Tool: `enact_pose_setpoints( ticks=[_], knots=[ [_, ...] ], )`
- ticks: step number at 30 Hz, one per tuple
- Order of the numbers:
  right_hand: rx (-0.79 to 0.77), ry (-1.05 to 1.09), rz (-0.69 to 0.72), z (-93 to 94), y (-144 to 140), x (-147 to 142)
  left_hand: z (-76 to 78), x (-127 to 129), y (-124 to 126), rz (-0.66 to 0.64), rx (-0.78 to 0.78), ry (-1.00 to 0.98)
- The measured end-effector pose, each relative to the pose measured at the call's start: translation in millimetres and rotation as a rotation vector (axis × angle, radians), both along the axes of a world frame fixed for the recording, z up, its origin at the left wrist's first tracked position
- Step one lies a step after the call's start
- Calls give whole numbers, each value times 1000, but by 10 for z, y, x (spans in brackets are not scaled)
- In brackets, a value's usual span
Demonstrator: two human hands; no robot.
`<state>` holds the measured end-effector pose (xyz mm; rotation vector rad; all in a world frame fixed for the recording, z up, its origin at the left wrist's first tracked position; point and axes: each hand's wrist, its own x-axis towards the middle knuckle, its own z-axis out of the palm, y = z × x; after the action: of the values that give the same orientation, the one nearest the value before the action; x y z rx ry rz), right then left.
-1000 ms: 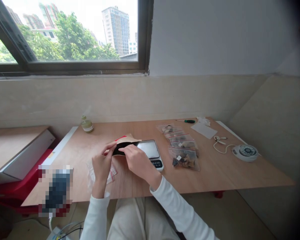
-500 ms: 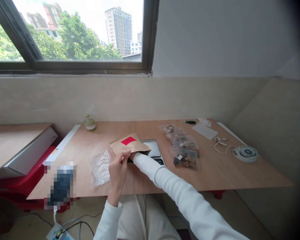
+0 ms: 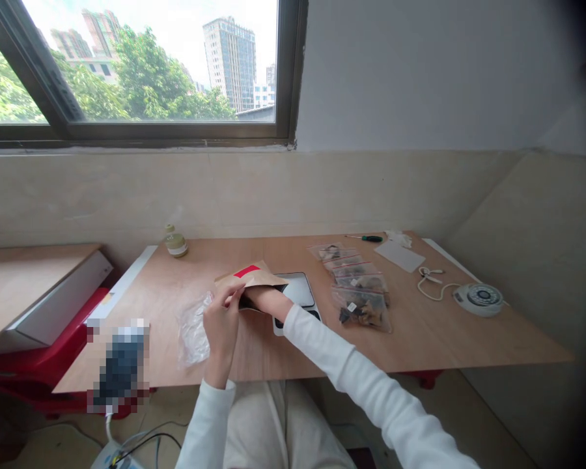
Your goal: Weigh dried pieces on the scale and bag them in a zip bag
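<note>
A brown kraft paper bag (image 3: pixel 227 280) with a red label lies tilted on the table, its mouth facing me. My left hand (image 3: pixel 223 322) pinches the upper edge of that mouth and holds it up. Into the opening reaches my right hand (image 3: pixel 268 303); its fingers are hidden inside, so what they hold, if anything, does not show. Just right of the bag sits a flat digital scale (image 3: pixel 299 290), partly covered by my right wrist. A crumpled clear plastic bag (image 3: pixel 194 332) lies to the left of my left hand.
Several zip bags (image 3: pixel 364 306) with dark dried pieces lie overlapping right of the scale. Farther right are a green-handled screwdriver (image 3: pixel 371 239), a white sheet (image 3: pixel 400 255) and a round white fan-like device (image 3: pixel 479 298) with a cable. A small bottle (image 3: pixel 176 242) stands back left; a pixelated object (image 3: pixel 122 365) is front left.
My right hand has drawn partly back out of the paper bag, so bare wrist now shows. My left hand has shifted slightly left, and the bag's mouth is raised more.
</note>
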<state>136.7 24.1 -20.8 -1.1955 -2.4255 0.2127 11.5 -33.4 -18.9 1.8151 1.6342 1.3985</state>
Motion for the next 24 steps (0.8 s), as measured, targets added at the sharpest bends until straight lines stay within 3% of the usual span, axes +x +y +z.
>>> enact_pose_setpoints(
  ticks=[6, 14, 20, 24],
  knots=[
    [26, 18, 45, 106, -341, 247, 102, -5, 85, -33, -4, 18],
    [298, -79, -165, 73, -546, 353, 167, 42, 135, -51, -22, 10],
    [396, 285, -210, -3, -550, 499, 203, 57, 221, -42, -6, 55],
    [449, 588, -408, -290, -514, 653, 270, 50, 345, 62, 30, 158]
  ],
)
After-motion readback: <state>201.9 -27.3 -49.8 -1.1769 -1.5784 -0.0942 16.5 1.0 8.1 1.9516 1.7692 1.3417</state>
